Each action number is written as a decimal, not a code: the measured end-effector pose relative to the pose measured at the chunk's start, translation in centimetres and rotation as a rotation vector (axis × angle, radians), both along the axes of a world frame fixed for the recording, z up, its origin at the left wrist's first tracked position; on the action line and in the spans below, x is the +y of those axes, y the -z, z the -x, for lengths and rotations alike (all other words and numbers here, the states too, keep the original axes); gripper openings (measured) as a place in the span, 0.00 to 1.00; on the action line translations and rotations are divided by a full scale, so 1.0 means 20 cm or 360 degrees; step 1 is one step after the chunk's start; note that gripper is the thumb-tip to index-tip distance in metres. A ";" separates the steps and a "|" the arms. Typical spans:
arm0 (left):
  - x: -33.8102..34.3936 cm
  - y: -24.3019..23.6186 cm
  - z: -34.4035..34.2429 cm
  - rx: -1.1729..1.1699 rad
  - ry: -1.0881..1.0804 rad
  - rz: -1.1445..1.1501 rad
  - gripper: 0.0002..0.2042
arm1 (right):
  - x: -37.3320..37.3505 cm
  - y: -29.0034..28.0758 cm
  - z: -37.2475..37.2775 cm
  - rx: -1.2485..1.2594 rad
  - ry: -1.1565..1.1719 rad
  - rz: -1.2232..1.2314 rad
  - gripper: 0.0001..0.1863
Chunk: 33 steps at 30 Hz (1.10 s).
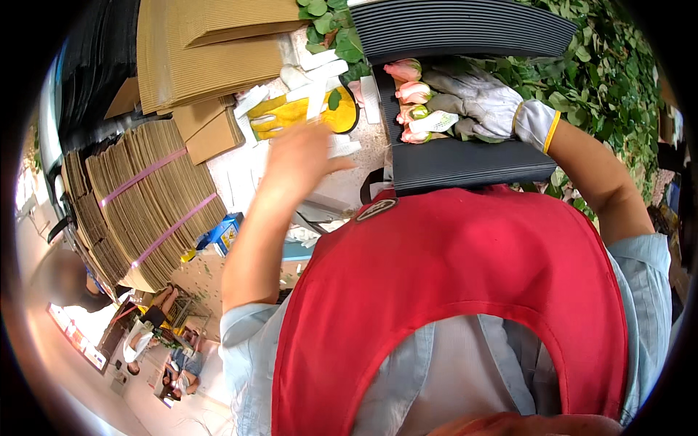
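Note:
Several pink roses (414, 92) with green outer petals lie in a row on black corrugated sheets (465, 163). One bloom near me wears a white mesh sleeve (436, 121). My right hand (476, 102), in a grey-white work glove with a yellow-edged cuff, rests with fingers stretched out just right of the rose heads; the stems under it are hidden. My bare left hand (299, 154) is over the table, blurred by motion, its thumb pointing right. Beyond it lies a yellow glove (287, 112) with white mesh sleeves (323, 76) scattered on and around it.
Another black corrugated stack (458, 29) stands beyond the roses. Dense green leaves (611, 94) fill the right side. Brown cardboard stacks (211, 47) are at the far left, with strapped cardboard (149, 189) nearer. A blue box (224, 232) sits beside it. People (182, 370) are in the background.

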State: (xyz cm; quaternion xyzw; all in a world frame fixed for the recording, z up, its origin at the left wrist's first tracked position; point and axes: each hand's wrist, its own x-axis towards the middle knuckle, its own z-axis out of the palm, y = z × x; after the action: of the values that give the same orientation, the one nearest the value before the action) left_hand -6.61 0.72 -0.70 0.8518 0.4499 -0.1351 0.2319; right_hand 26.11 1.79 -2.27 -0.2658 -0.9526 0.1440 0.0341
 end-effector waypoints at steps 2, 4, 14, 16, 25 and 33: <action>-0.03 0.04 -0.31 -0.0640 0.0128 -0.0293 0.13 | -0.01 0.06 -0.02 -0.0038 0.0020 0.0143 0.27; -0.05 0.23 -0.40 -0.0727 0.0330 -0.0298 0.16 | -0.03 0.13 -0.05 -0.0065 0.0058 0.0262 0.30; -0.01 0.18 -0.27 -0.0895 -0.0058 -0.0359 0.18 | 0.02 0.16 -0.07 -0.0058 0.0044 0.0528 0.34; -0.02 0.30 -0.41 -0.1182 -0.0192 -0.0447 0.20 | 0.01 0.18 -0.08 -0.0119 0.0059 0.0433 0.34; -0.10 0.53 -0.44 -0.1323 -0.0272 -0.0280 0.29 | 0.10 -0.23 -0.10 -0.0259 0.0213 0.0593 0.12; -0.04 0.47 -0.45 -0.1233 -0.0152 -0.0254 0.27 | 0.05 -0.09 0.00 -0.0558 0.0248 0.0590 0.14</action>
State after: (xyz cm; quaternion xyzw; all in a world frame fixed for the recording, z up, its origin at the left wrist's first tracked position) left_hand 2.45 -0.13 -10.04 0.8332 0.3772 0.2425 0.3235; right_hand 26.10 2.83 -0.45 -0.3609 -0.8780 0.2647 -0.1698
